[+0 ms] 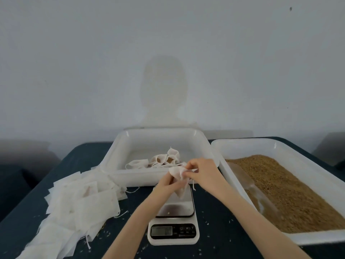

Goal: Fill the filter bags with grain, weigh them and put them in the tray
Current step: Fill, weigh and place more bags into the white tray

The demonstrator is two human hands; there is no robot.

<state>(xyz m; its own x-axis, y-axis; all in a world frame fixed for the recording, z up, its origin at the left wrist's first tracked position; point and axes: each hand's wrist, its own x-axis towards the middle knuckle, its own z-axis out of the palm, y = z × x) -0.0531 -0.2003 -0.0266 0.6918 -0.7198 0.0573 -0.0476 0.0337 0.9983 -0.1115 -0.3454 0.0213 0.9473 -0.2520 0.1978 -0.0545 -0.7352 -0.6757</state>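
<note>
Both my hands hold one white filter bag (177, 173) above the scale (174, 210). My left hand (168, 185) grips its lower part from below. My right hand (199, 170) pinches its top edge, and a drawstring hangs down beside it. Behind the bag stands a white tray (119, 146) with several filled bags (162, 160) lying in it. A second white tray (248, 144) on the right holds brown grain (283, 187).
A heap of empty filter bags (78, 199) lies on the dark table at the left. A clear plastic scoop (255, 189) lies in the grain along the tray's left wall. Loose grains are scattered on the table (220, 212). A wall rises behind the trays.
</note>
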